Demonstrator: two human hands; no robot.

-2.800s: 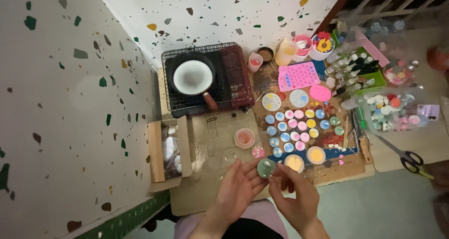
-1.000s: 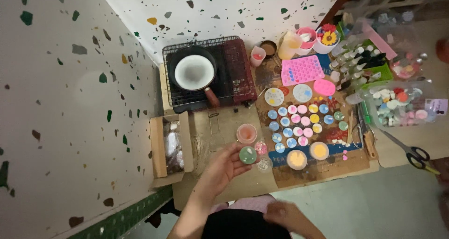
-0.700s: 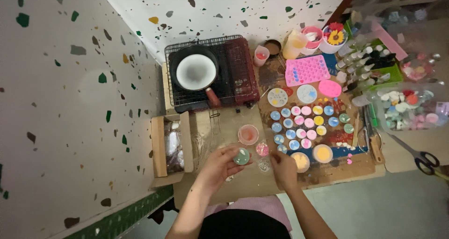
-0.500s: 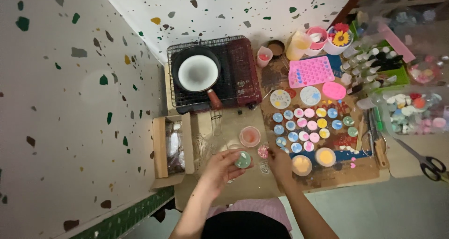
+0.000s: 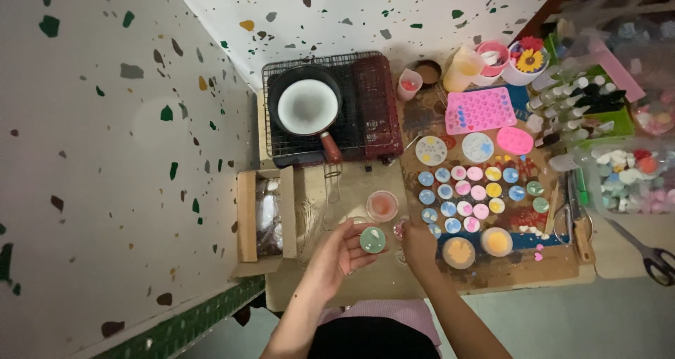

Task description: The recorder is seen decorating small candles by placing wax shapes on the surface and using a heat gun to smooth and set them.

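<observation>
We hold the small green round candle (image 5: 373, 240) in our left hand (image 5: 339, 255), fingers curled around it, near the bench's front edge; our right hand (image 5: 420, 246) rests just beside it, its grip impossible to tell

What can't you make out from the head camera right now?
- Right hand: seen from the back, so whether its fingertips hold anything is hidden.
- Cardboard box: its contents are shiny and blurred.
- Scissors: cut off by the right edge.
- Green disc in the left hand: surface marks too small to read.
</observation>
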